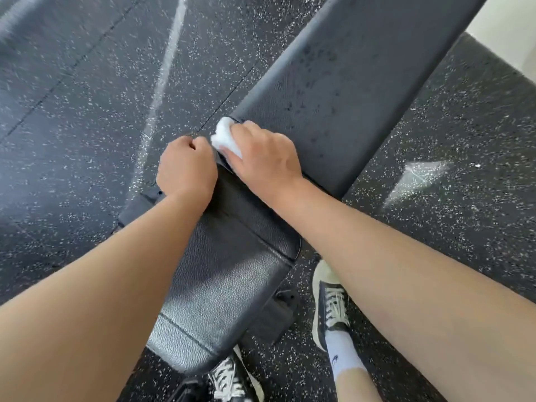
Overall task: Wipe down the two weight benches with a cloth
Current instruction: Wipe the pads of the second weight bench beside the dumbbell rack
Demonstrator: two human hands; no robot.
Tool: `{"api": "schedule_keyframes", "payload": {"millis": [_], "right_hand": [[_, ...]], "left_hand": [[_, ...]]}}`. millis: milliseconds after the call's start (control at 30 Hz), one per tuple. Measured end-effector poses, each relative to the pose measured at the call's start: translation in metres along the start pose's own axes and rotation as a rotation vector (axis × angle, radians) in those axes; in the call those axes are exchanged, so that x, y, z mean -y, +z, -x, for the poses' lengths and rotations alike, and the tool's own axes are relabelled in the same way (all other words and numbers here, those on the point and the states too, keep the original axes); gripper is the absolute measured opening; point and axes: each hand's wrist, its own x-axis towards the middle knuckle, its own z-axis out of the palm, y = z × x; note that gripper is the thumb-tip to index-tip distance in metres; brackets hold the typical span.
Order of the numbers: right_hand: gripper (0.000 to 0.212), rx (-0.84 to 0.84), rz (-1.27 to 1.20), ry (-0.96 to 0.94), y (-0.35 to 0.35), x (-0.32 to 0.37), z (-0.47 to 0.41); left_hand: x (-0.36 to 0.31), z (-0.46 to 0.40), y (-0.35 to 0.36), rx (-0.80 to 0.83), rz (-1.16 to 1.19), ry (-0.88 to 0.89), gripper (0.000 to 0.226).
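Head view: the right hand [262,158] presses a crumpled white cloth [225,136] onto the near left corner of the black textured vinyl bench back pad [333,91], fingers curled around it. The left hand [187,169] curls over the left edge of the black seat pad [223,274].

Both bare forearms are reaching toward mid-frame, the left hand [187,166] curling into a fist and the right hand [265,158] pressing knuckles-up, fingers bent.
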Motion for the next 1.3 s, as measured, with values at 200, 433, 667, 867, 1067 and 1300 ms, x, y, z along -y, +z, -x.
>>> {"api": "schedule_keyframes", "payload": {"millis": [200,433,667,867,1067,1300], "right_hand": [[0.033,0.126,-0.087,-0.139,0.006,0.007,-0.048],[0.025,0.012,-0.253,-0.284,-0.040,-0.115,0.069],[0.024,0.031,-0.293,-0.243,-0.040,-0.121,0.058],[0.021,0.039,-0.292,-0.222,-0.008,-0.037,-0.056],[0.025,0.085,-0.229,-0.304,0.004,-0.034,-0.078],[0.025,-0.001,-0.200,-0.347,-0.036,-0.165,0.011]], "left_hand": [[-0.003,0.005,0.009,-0.083,-0.123,0.008,0.036],[-0.004,0.006,0.016,-0.165,-0.207,0.003,0.040],[-0.005,0.005,0.019,-0.181,-0.267,-0.030,0.042],[-0.007,0.003,0.019,-0.171,-0.319,-0.046,0.040],[-0.008,0.004,0.018,-0.182,-0.302,-0.064,0.039],[-0.004,0.002,0.019,-0.161,-0.252,-0.026,0.042]]}}
